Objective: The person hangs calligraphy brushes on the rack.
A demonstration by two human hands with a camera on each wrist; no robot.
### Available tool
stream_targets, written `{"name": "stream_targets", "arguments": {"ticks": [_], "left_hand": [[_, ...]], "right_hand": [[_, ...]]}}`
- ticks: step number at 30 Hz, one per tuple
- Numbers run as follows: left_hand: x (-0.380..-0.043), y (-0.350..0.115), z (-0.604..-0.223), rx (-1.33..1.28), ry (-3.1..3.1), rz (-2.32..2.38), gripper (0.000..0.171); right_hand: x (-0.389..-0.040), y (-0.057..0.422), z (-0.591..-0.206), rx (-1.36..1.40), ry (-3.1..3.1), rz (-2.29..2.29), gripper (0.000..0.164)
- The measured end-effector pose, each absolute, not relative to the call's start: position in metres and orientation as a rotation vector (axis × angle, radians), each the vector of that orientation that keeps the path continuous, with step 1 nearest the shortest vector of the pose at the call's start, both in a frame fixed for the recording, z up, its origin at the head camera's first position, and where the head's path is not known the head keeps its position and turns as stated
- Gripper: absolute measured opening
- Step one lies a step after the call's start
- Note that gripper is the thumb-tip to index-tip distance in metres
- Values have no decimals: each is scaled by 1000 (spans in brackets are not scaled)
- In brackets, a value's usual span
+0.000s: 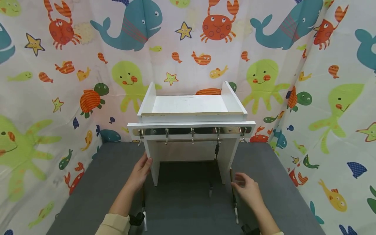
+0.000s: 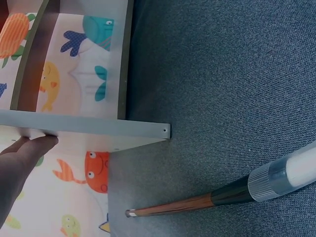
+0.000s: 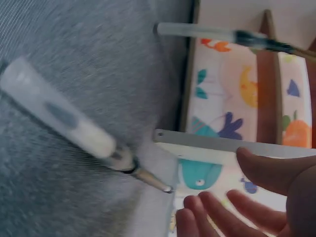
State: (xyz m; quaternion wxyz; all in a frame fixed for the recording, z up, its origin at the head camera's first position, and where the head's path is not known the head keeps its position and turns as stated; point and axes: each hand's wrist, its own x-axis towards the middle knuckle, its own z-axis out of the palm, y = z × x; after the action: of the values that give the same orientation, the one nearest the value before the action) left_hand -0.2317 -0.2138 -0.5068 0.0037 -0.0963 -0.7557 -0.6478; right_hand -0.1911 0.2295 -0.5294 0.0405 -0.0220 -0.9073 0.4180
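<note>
A white wooden shelf unit [image 1: 192, 124] with a row of metal hooks stands on a grey surface. My left hand [image 1: 140, 172] is at its left side panel [image 1: 152, 163], and in the left wrist view the fingertips [image 2: 47, 140] touch the panel's outer face. Beside the right panel [image 1: 228, 161], my right hand [image 1: 246, 187] is raised with loosely bent fingers and holds nothing. A brush-like stick [image 1: 216, 150] with a pale end hangs from a hook inside the shelf's opening. Similar sticks are near each hand, a left one [image 1: 144, 209] and a right one [image 1: 235, 202].
The shelf's top forms a shallow tray [image 1: 188, 103] with raised sides. Behind and at both sides hangs a curtain [image 1: 176, 42] printed with sea animals. The grey surface [image 1: 182, 209] extends forward beneath the unit.
</note>
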Motion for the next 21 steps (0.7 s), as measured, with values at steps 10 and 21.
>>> {"name": "stream_targets", "arguments": {"ticks": [10,21], "left_hand": [[-231,-213,-506,-277,-2387,-2023,63],[-232,-211,-505,-289,-2383,-2010,64]], "right_hand": [[-206,236,-557,-145,-2921,1085,57],[-216,236,-565,-194,-2921,1097,61]]}}
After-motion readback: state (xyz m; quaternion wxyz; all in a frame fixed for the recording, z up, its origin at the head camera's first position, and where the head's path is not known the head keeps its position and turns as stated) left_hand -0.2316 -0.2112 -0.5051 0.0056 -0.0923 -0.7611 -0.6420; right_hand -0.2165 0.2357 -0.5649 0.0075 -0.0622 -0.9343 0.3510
